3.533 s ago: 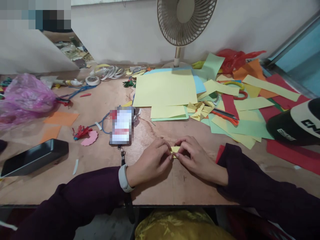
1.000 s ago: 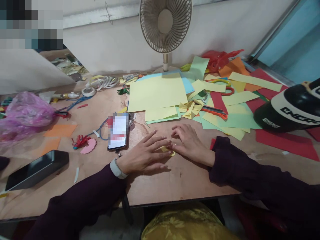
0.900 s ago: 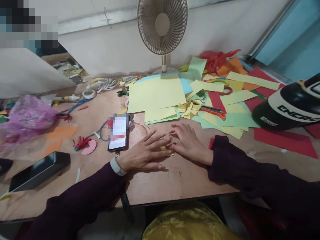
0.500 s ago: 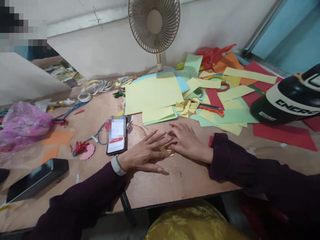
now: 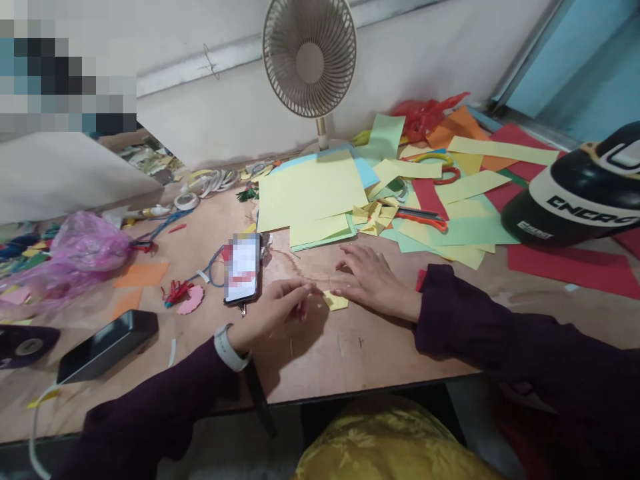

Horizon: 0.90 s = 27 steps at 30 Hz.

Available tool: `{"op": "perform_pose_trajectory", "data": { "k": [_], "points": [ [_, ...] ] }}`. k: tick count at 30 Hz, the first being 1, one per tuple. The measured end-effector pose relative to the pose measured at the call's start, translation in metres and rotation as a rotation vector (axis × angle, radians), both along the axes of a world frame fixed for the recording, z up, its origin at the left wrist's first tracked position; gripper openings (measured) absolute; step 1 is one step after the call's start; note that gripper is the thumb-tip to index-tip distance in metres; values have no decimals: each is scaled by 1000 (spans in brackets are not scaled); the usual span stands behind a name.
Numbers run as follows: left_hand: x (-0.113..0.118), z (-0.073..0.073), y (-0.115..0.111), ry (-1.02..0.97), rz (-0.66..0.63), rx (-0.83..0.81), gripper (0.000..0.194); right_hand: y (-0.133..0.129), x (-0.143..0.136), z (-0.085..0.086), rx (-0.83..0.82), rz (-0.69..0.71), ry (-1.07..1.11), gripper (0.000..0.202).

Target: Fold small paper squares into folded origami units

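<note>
A small folded yellow paper piece (image 5: pixel 336 301) lies on the wooden table between my hands. My left hand (image 5: pixel 283 308) hovers just left of it, fingers curled together; whether anything is between them is too small to tell. To the right, my right hand (image 5: pixel 369 280) rests on the table with fingers spread, its fingertips at the edge of the yellow piece. Above my hands is a stack of yellow sheets (image 5: pixel 310 193), with several folded yellow pieces (image 5: pixel 376 217) at its right. A lit phone (image 5: pixel 243 270) lies beyond my left hand.
An orange cutter (image 5: pixel 425 217) and scissors (image 5: pixel 445 172) lie among coloured paper strips. A fan (image 5: pixel 310 63) stands behind. At the right is a large black bottle (image 5: pixel 545 207). A black box (image 5: pixel 107 347) and a pink plastic bag (image 5: pixel 87 247) are on the left.
My left hand has lifted off the yellow piece and drawn back left, its spread fingers now curled. My right hand has barely moved. The view has turned slightly left.
</note>
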State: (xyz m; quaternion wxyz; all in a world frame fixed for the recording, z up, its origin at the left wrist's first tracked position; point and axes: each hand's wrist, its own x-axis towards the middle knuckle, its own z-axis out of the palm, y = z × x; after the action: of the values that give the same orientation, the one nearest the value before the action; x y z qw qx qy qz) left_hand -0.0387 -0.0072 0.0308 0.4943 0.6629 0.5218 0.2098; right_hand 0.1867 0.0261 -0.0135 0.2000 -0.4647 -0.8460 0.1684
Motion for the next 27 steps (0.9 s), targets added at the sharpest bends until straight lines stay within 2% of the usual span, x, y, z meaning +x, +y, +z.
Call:
{"op": "perform_pose_trajectory", "data": {
  "k": [2,4,7,11,18,22,25,27],
  "points": [
    [1,1,-7,-124,48,-382,39,0,0,-2,18,-1,5,36],
    [2,0,-9,-250,105,-562,36,1,-1,-4,24,-6,13,37],
    [3,-5,-8,-373,191,-619,29,1,-1,-4,33,-1,17,37],
    [4,-2,-4,-404,231,-731,24,0,-2,-3,50,7,1,35],
    [19,26,5,-194,250,-830,20,0,-2,-2,63,20,-18,35],
    [29,40,11,-112,238,-898,25,-1,-2,-3,73,21,-28,34],
    [34,46,13,-72,267,-918,23,-1,-2,-2,78,29,-25,32],
    [36,44,13,-47,283,-892,19,-1,-2,-1,75,35,-27,33]
  ]
}}
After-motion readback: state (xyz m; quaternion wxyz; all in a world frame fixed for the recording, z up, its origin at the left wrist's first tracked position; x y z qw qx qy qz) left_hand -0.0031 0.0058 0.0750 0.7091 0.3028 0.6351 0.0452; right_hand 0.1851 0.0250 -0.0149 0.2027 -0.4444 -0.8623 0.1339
